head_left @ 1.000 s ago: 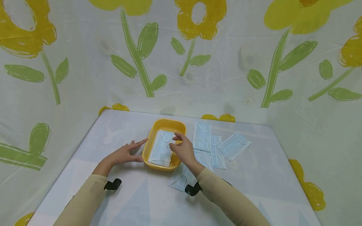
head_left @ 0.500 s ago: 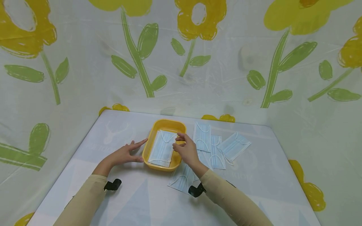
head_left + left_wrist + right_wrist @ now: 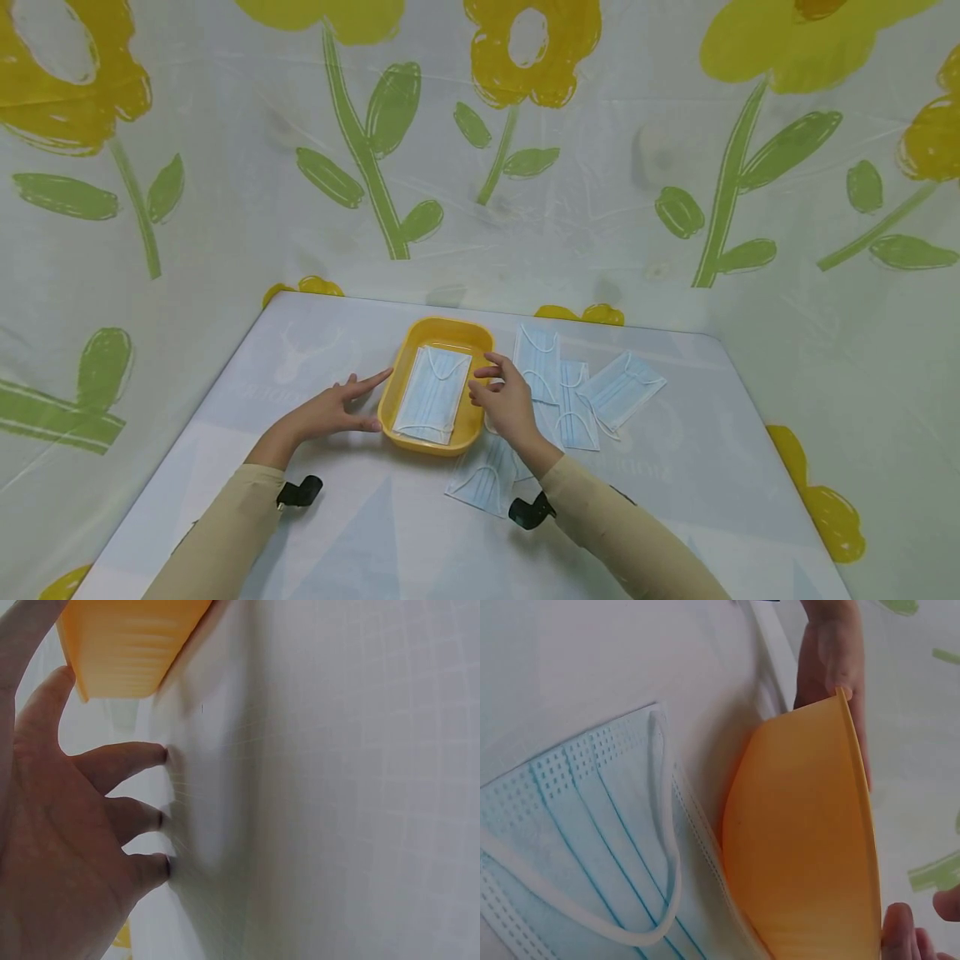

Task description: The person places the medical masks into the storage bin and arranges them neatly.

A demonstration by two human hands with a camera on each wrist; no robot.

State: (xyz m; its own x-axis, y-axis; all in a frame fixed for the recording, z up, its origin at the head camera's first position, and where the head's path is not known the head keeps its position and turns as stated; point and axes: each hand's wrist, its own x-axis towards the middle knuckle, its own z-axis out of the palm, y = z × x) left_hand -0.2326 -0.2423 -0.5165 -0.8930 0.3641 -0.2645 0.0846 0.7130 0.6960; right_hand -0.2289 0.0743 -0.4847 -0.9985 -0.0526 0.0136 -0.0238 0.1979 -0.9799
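A yellow plastic tub (image 3: pixel 453 327) stands on the table with a light blue face mask (image 3: pixel 433 396) lying flat inside. My left hand (image 3: pixel 333 410) is at its left side, index finger and thumb at the rim. In the left wrist view the other fingertips (image 3: pixel 160 754) rest on the tabletop. Over the tub's right edge hovers my right hand (image 3: pixel 508 408), fingers bent, thumb apart from them, holding nothing. Its fingertips (image 3: pixel 898 926) show right beside the rim in the right wrist view. A loose mask (image 3: pixel 592 825) lies beside the tub wall (image 3: pixel 802 825) there.
Several more face masks lie to the tub's right, some overlapping: one at the back (image 3: pixel 536 358), an angled one (image 3: pixel 622 383) at the far right, and one (image 3: pixel 487 479) partly below my right wrist. A flower-printed curtain (image 3: pixel 600 242) rises behind the table.
My right hand has drawn rightward from over the mask in the tub to the tub's right rim. That mask now shows fully. The left hand stays in place.
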